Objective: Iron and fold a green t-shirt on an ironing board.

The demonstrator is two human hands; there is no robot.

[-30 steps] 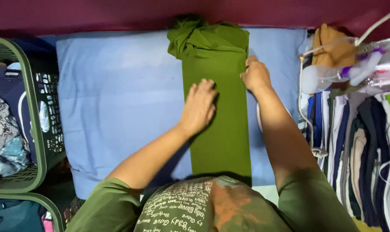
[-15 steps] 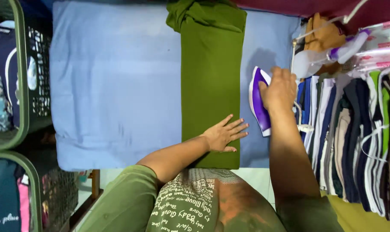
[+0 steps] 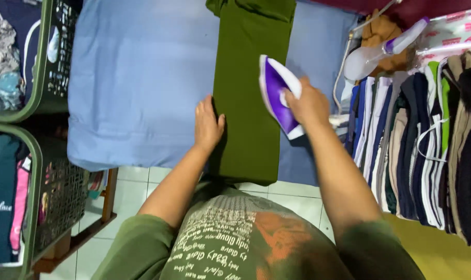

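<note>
Gripping a purple and white iron (image 3: pixel 278 94), the right hand (image 3: pixel 309 105) has its fingers closed around the handle and holds the iron over the right edge of a folded olive-green garment (image 3: pixel 251 93). The iron looks tilted, its purple side turned left; whether its soleplate touches the cloth cannot be told. The garment lies as a long narrow strip running from near to far across a board covered in light blue cloth (image 3: pixel 137 83), with a bunched part at its far end. The left hand (image 3: pixel 208 124) lies flat, fingers open and together, pressing on the garment's left edge near its near end, half on the blue cover.

To the right of the board, a row of folded clothes (image 3: pixel 422 150) in dark, white and striped colours stands packed side by side. Far right, a pale spray bottle (image 3: pixel 375 54) with a purple top lies just beside a brown cloth (image 3: pixel 379 32). On the left, two green laundry baskets (image 3: pixel 34 171) hold more clothing, one far and one near. White floor tiles (image 3: pixel 137 186) show below the near edge of the board. The person's green printed shirt (image 3: pixel 235 243) fills the near middle of the view.
</note>
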